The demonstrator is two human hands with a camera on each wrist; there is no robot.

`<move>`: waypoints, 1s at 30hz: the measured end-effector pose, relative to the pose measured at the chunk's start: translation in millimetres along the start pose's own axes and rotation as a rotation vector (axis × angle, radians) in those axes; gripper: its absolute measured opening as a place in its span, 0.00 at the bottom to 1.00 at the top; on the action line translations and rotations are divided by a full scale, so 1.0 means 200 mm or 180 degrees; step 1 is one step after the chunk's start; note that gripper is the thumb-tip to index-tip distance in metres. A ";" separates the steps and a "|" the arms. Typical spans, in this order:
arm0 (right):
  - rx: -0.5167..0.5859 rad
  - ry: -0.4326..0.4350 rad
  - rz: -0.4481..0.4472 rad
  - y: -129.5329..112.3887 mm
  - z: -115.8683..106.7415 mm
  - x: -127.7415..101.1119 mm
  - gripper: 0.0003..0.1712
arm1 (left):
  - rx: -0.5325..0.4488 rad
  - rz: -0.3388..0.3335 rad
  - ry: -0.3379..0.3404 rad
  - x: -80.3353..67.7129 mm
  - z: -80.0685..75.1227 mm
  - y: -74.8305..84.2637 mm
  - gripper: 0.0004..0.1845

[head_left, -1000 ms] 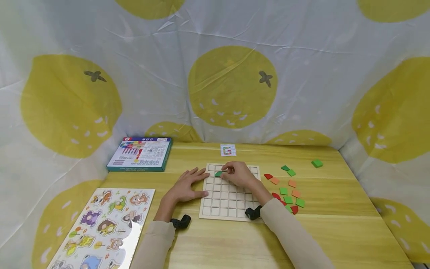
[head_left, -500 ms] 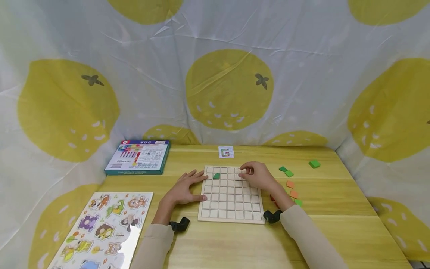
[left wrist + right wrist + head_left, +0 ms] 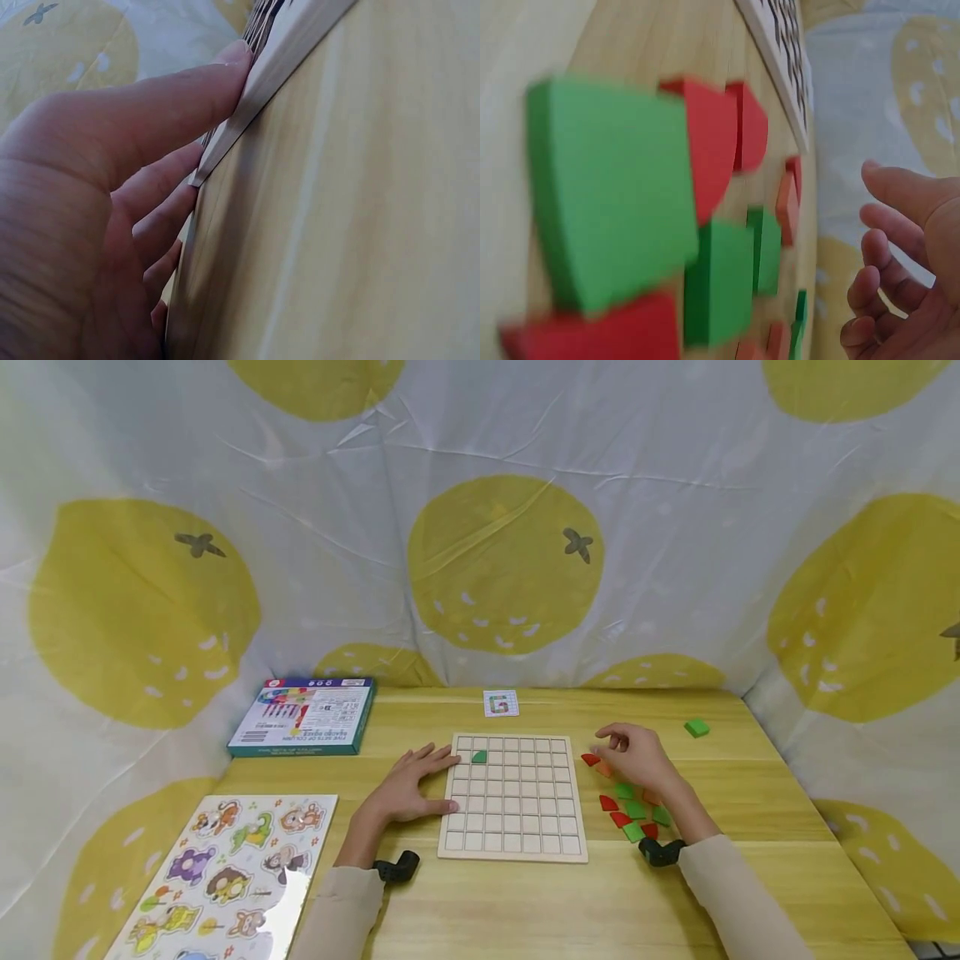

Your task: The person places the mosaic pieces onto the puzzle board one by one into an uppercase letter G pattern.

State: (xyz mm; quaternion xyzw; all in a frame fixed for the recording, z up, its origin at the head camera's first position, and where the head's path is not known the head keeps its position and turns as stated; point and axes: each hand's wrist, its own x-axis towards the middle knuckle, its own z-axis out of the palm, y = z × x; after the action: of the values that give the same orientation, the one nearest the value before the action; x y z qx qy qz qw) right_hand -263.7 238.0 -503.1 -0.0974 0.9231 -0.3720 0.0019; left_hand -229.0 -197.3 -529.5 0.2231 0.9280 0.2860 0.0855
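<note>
My left hand (image 3: 405, 789) rests at the left edge of a square wooden grid board (image 3: 513, 857), its fingers extended. In the left wrist view the thumb (image 3: 187, 94) presses on the board's rim while other fingers touch its side. One green quarter-round tile (image 3: 479, 757) sits in a cell near the board's upper left. To the right of the board, my right hand (image 3: 637, 756) hovers over loose tiles, fingers loosely bent and holding nothing. Under and near it lie a red quarter-round tile (image 3: 590, 760), an orange tile (image 3: 604, 771) and several green square tiles (image 3: 634, 810).
A small card with a coloured G (image 3: 501, 703) lies behind the board. At the back left is a flat box (image 3: 303, 718), with an animal picture puzzle (image 3: 228, 881) in front of it. A green block (image 3: 697, 727) lies at the far right.
My right hand has let go of the green quarter-round tile on the board and moved right, over the loose tiles. The left hand stays at the board's edge.
</note>
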 end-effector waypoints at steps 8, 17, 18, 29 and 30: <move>-0.0091 0.0107 0.0171 0.14 -0.11 -0.09 0.20 | -0.0085 -0.0034 0.0004 -0.01 0.01 0.00 0.44; -0.0092 0.0183 0.0313 0.27 -0.17 -0.12 0.23 | -0.0053 0.0052 0.0063 0.00 0.02 -0.01 0.44; -0.0093 0.0184 0.0322 0.28 -0.17 -0.12 0.23 | -0.0063 0.0050 0.0059 0.00 0.02 -0.01 0.45; -0.0320 0.0236 0.0399 0.32 -0.17 -0.09 0.22 | -0.0049 0.0051 0.0087 0.01 0.01 -0.03 0.45; -0.0338 0.0236 0.0412 0.32 -0.17 -0.09 0.22 | -0.0055 0.0057 0.0083 0.01 0.01 -0.03 0.45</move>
State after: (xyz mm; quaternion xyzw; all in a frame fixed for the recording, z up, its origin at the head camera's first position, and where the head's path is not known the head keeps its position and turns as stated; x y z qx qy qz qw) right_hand -261.1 309.8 -523.9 -0.0237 0.9453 -0.3250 -0.0134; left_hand -231.7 -198.8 -534.8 0.2270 0.9244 0.2977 0.0727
